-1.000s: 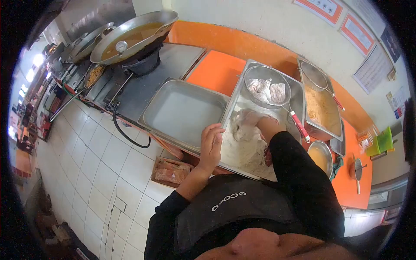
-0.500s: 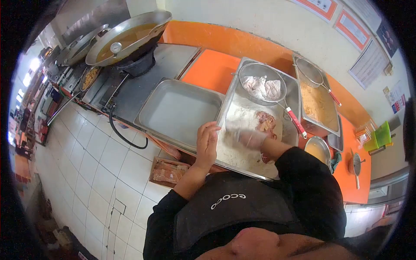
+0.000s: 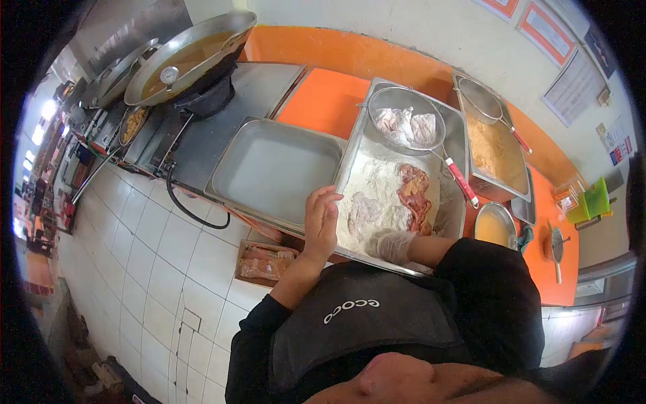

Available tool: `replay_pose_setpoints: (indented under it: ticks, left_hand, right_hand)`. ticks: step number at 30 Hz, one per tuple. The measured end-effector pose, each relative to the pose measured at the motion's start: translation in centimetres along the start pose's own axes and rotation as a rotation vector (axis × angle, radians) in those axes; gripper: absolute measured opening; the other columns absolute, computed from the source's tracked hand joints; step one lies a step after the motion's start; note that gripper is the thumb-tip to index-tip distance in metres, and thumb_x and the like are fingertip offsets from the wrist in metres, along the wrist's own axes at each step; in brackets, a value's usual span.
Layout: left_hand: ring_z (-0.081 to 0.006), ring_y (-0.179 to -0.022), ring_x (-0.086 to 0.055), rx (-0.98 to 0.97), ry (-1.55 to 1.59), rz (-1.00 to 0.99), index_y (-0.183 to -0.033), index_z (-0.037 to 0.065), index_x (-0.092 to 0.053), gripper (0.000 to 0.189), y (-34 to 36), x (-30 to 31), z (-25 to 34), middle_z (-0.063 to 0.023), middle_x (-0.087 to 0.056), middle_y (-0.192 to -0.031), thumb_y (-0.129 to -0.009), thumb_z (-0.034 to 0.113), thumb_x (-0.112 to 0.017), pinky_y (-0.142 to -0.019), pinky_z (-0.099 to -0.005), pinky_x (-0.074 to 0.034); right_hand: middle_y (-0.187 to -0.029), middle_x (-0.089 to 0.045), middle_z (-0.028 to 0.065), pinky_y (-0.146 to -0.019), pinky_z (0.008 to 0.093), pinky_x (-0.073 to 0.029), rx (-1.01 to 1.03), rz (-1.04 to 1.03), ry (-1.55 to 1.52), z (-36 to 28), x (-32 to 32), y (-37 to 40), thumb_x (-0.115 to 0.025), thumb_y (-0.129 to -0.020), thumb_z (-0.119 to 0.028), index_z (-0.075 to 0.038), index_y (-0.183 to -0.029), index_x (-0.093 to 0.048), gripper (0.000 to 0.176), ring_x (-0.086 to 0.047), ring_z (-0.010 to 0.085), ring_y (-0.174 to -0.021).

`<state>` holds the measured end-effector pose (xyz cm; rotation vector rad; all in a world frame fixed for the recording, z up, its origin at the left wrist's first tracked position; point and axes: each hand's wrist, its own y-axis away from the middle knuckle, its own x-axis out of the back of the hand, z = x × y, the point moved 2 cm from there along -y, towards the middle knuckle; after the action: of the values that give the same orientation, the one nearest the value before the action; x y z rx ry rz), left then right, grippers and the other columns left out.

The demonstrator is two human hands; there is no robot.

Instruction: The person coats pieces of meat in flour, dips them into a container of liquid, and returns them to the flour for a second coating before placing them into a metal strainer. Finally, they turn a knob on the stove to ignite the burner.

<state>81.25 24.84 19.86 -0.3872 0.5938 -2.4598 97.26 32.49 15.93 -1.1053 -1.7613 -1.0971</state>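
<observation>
A deep metal tray (image 3: 457, 227) of white flour (image 3: 373, 168) lies in front of me. My left hand (image 3: 321, 222) is at its left rim, fingers together and bent against the edge. My right hand (image 3: 391, 246), in a clear plastic glove, is down in the flour at the near side; its fingertips are partly hidden. A flour-coated piece of meat (image 3: 364, 210) lies just beyond those fingers. Raw reddish meat (image 3: 415, 195) rests on the flour to the right. Floured pieces (image 3: 405, 126) sit in a red-handled strainer (image 3: 440, 141) across the tray's far end.
To the left is a metal pan (image 3: 279, 168), with a wok of oil (image 3: 195, 57) and thermometer behind it. Beyond the flour stands a tray of tan crumbs (image 3: 490, 151) under another strainer. A bowl of yellowish liquid (image 3: 494, 229) is at right. Packed meat (image 3: 268, 261) lies below.
My right hand has moved toward the near edge of the tray, uncovering the floured meat piece. My left hand stays at the rim. The view has shifted slightly.
</observation>
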Motion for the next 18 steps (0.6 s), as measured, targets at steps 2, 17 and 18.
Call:
replay_pose_setpoints:
  ticks: [2, 17, 18]
  left_hand:
    - [-0.0287, -0.103, -0.045, -0.039, -0.05, -0.002, -0.094, 0.001, -0.057, 0.029, 0.0, 0.1, 0.6, -0.0158, -0.049, -0.108, -0.092, 0.023, -0.039, -0.091, -0.036, -0.034]
    - [-0.0279, -0.103, -0.044, 0.015, -0.027, -0.007, -0.095, 0.001, -0.057, 0.026, 0.2, -0.1, -0.1, -0.0147, -0.049, -0.11, -0.091, 0.021, -0.042, -0.091, -0.0355, -0.034]
    - [-0.0279, -0.103, -0.044, 0.015, -0.028, -0.006, -0.095, 0.001, -0.057, 0.026, 0.1, -0.1, -0.1, -0.0147, -0.049, -0.11, -0.091, 0.021, -0.042, -0.091, -0.0355, -0.034]
  right_hand:
    - [-0.096, -0.055, 0.0145, -0.08, 0.0342, -0.043, 0.059, 0.053, 0.011, 0.8, -0.1, 0.0, -0.052, -0.076, -0.013, -0.002, -0.097, -0.05, 0.024, -0.055, 0.0274, -0.09]
    - [-0.093, -0.062, 0.0128, -0.071, 0.0341, -0.046, -0.446, -0.276, -0.054, 7.0, 7.7, -4.0, -0.067, -0.063, -0.02, -0.006, -0.093, -0.06, 0.034, -0.059, 0.0268, -0.081]
    - [-0.093, -0.062, 0.0128, -0.071, 0.0341, -0.046, -0.445, -0.276, -0.053, 7.0, 8.2, -3.9, -0.067, -0.063, -0.02, -0.006, -0.093, -0.06, 0.034, -0.059, 0.0268, -0.081]
